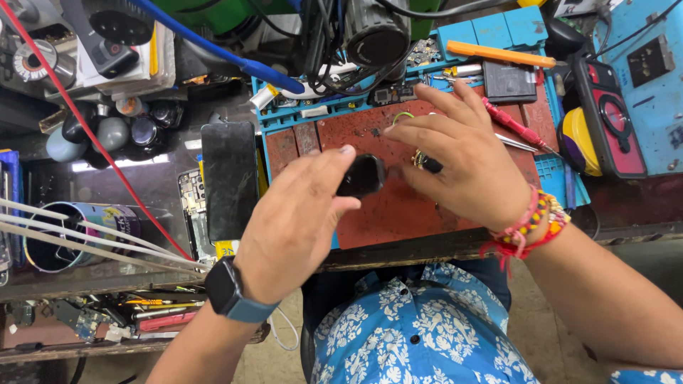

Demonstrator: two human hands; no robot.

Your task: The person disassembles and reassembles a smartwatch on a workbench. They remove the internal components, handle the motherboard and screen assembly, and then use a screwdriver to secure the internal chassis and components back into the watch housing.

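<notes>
You are pinching a small black device (361,176) in your left hand (299,220) above the red mat (398,213); your right hand (466,163), fingers spreading, is hovering just right of it.

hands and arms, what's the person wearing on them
The left hand has a dark square smartwatch on a blue-grey strap at the wrist. The right hand wears a bunch of red and pink threads with multicoloured beaded bracelets at the wrist. Both forearms are bare; a blue floral sleeve shows near the right elbow.
</notes>
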